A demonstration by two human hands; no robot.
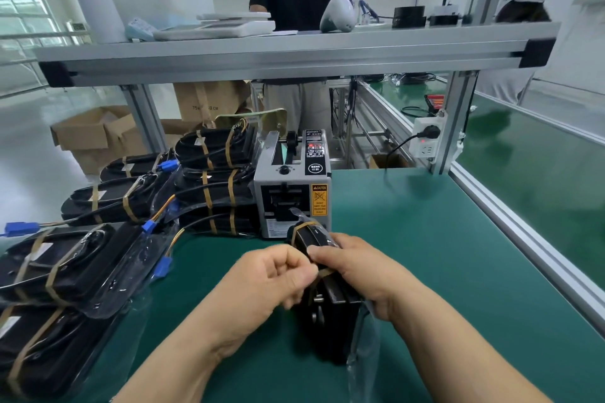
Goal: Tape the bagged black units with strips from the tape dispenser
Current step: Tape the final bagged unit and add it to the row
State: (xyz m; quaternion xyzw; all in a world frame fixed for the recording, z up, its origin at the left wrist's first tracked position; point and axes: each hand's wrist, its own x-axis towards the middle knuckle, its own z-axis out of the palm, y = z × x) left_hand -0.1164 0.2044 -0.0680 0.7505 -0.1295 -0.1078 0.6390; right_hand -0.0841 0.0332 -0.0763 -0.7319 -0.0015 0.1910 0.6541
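- Grips bagged unit (330, 321) in right hand (357, 275); held on edge on green mat (425, 239), just before dispenser (291, 186).
- Pinches tan strip (324, 272) against unit's middle with curled left hand (278, 275).
- Piled at left: taped units (82, 271).

Black unit (330, 311) I hold: hard matt plastic, small shiny metal pin showing; its bag (363, 353) thin clear plastic film, glossy, crinkled; tape strip (304, 226) on it tan, dull, papery-looking; tape dispenser (291, 186) smooth grey casing, metal or plastic can't tell; yellow sticker (319, 199) glossy; table mat (425, 255) green, matt, smooth; frame rail (294, 56) satin aluminium; connectors (21, 228) blue plastic; boxes (95, 134) plain brown cardboard
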